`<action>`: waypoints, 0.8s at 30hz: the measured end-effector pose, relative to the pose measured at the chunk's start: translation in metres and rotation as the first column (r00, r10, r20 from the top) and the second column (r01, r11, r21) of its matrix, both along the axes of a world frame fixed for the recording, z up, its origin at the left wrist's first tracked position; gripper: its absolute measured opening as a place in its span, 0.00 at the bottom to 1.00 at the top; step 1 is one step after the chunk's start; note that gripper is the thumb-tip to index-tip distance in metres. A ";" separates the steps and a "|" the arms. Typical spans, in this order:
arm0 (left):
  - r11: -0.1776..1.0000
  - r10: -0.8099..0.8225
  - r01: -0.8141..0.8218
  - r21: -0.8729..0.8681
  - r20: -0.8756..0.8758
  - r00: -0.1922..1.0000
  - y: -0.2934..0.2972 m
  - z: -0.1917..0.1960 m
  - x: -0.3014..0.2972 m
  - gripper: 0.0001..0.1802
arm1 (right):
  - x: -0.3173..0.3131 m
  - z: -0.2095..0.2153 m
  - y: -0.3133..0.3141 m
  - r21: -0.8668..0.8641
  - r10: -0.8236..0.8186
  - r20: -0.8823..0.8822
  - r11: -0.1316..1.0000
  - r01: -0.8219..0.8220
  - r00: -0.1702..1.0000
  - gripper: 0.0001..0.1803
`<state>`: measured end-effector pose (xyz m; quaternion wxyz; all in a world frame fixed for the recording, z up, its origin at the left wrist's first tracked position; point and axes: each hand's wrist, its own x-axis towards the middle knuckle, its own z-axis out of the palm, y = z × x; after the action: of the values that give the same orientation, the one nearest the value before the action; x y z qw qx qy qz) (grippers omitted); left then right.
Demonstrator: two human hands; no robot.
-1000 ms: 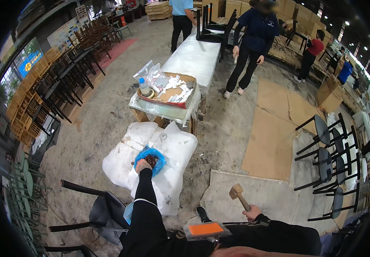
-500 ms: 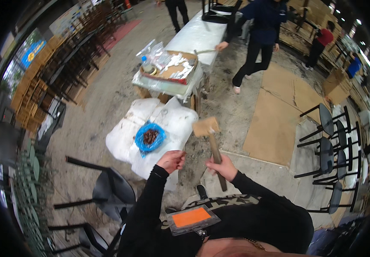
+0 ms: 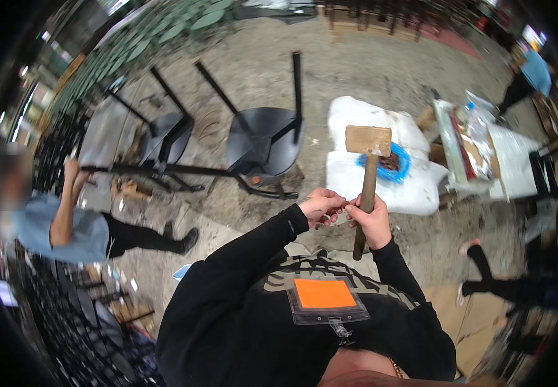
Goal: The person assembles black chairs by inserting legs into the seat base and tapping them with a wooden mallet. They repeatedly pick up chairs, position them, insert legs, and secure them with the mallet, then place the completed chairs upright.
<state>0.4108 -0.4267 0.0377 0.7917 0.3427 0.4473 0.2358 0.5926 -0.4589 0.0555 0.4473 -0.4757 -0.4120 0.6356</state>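
Left hand (image 3: 321, 206): closed on something small and brownish — perhaps nails, too blurred to confirm. Right hand (image 3: 370, 222): wrapped around wooden-handled mallet with blocky tan head (image 3: 368, 169), held upright mid-shaft. Risk: heavy raised head tipping or slipping from grip, striking nearby fingers.

Even, fairly bright light overhead, soft shadows on the floor. Strong fisheye bending with a black rim; the edges smear with motion blur, the centre stays sharper.
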 end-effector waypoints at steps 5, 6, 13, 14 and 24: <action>0.906 0.258 -0.182 0.382 -0.155 0.954 -0.034 0.011 -0.060 0.13 | -0.062 0.018 0.020 -0.036 0.208 -0.036 0.977 -0.209 0.978 0.12; 0.900 0.281 -0.206 0.385 -0.148 0.948 -0.038 0.014 -0.072 0.12 | -0.075 0.020 0.021 -0.030 0.231 -0.051 0.972 -0.233 0.972 0.12; 0.770 0.414 -0.282 0.572 -0.111 0.903 -0.064 0.027 -0.169 0.09 | -0.175 0.034 0.024 0.075 0.399 0.019 0.914 -0.399 0.917 0.11; 0.788 0.423 -0.317 0.528 -0.090 0.901 -0.070 0.034 -0.188 0.09 | -0.192 0.041 0.018 0.088 0.403 0.043 0.910 -0.405 0.914 0.10; 0.683 0.728 -0.649 0.336 -0.242 0.642 -0.055 -0.016 -0.495 0.09 | -0.301 0.018 -0.022 0.022 0.344 0.175 0.936 -0.353 0.923 0.11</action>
<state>-0.0837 -0.4819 0.0214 0.5033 0.2664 0.6508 0.5021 0.2919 -0.4811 0.0732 0.3035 -0.4347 -0.5429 0.6513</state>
